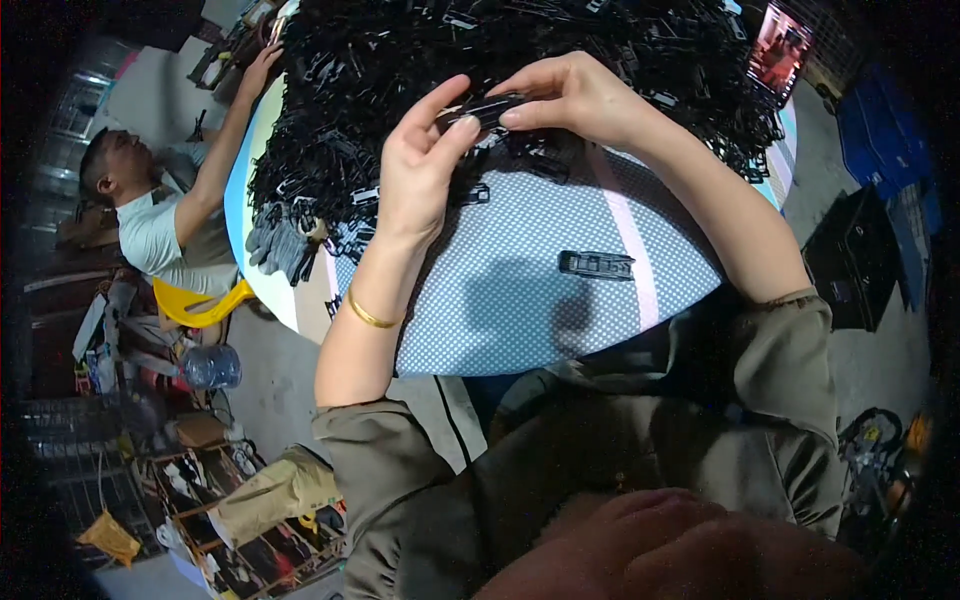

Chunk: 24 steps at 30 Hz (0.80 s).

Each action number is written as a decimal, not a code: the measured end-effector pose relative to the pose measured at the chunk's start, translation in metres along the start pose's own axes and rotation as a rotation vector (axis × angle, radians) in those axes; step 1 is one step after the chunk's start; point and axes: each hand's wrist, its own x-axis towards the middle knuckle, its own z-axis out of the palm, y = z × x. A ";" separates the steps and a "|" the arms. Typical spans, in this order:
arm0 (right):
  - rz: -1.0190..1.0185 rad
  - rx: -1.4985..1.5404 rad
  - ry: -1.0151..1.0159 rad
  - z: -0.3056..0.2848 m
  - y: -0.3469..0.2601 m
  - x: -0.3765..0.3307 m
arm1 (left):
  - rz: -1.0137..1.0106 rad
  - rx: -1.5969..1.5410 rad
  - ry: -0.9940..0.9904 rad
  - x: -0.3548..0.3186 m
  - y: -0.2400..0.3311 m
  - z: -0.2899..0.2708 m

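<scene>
Between my two hands is a small, long black plastic part (pixel 490 108). My left hand (pixel 416 172) pinches its near end with thumb and fingers, a gold bangle on that wrist. At the other end, the thumb and fingertips of my right hand (pixel 578 100) close on it. Its fine details are too small and dark to make out. Just behind my hands rises a large heap of similar black plastic parts (pixel 350 90). One separate black part (pixel 597 265) lies flat on the dotted tablecloth (pixel 500 325), nearer to me.
Grey gloves (pixel 277 238) lie at the heap's left edge. A lit phone (pixel 779 52) stands at the far right of the table. Beyond the left edge a person (pixel 165 215) reaches toward the heap, near a yellow chair (pixel 205 303). Blue crates (pixel 885 130) stand at right.
</scene>
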 end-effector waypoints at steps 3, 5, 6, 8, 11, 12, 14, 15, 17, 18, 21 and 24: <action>0.014 -0.025 -0.061 -0.002 -0.010 0.002 | -0.014 -0.031 0.002 -0.003 0.006 -0.001; 0.043 0.274 -0.114 -0.013 0.003 0.007 | -0.029 -0.096 0.006 -0.007 0.009 0.007; 0.099 0.285 -0.073 -0.018 0.004 0.006 | -0.036 0.072 -0.108 -0.011 0.009 0.012; 0.084 -0.010 -0.046 -0.028 0.009 0.006 | -0.051 0.327 -0.331 -0.018 0.003 0.025; -0.056 -0.587 -0.171 -0.021 0.001 -0.001 | -0.044 0.442 -0.577 -0.029 -0.007 0.037; -0.110 -0.643 -0.184 -0.015 0.001 -0.004 | 0.019 0.552 -0.653 -0.027 -0.004 0.037; -0.165 -0.782 -0.213 -0.005 -0.007 -0.012 | 0.118 0.563 -0.740 -0.027 -0.003 0.033; -0.141 -0.819 -0.219 0.000 -0.006 -0.013 | 0.088 0.521 -0.780 -0.027 0.000 0.029; -0.215 -0.895 -0.175 0.007 -0.002 -0.015 | 0.025 0.531 -0.658 -0.021 0.014 0.018; -0.215 -0.894 -0.175 0.007 -0.003 -0.017 | -0.009 0.465 -0.516 -0.011 0.016 0.012; -0.187 -0.933 -0.252 0.011 -0.008 -0.018 | 0.411 1.117 0.157 0.020 0.010 -0.023; -0.165 -0.935 -0.316 0.015 -0.010 -0.015 | 0.322 1.750 0.316 0.042 -0.007 -0.056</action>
